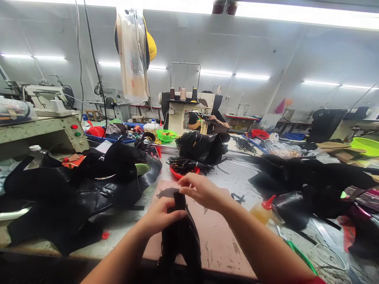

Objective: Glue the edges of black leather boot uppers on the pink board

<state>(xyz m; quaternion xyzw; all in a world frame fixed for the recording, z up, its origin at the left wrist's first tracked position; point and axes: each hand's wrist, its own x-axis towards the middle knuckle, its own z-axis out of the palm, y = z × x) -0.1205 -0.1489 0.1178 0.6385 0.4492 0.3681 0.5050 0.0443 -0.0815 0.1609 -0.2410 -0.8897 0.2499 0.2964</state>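
Blk pc (177,232) over the pink mat (219,244)'s near edge looks light, floppy, maybe slick, best pinched near its top, where L hand (160,215) has fingers clamped; R hand (203,191) at the tip, grip unclear.

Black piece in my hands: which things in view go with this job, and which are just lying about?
Seem to belong:
Black piece, gripped by your left hand
Right hand, at its upper end
Pink board beneath

Probably just lying about:
Small red scrap, left of the board
Lime-green basin, far right
Hanging plastic bag
Red-nozzled bottle, though its use is unclear
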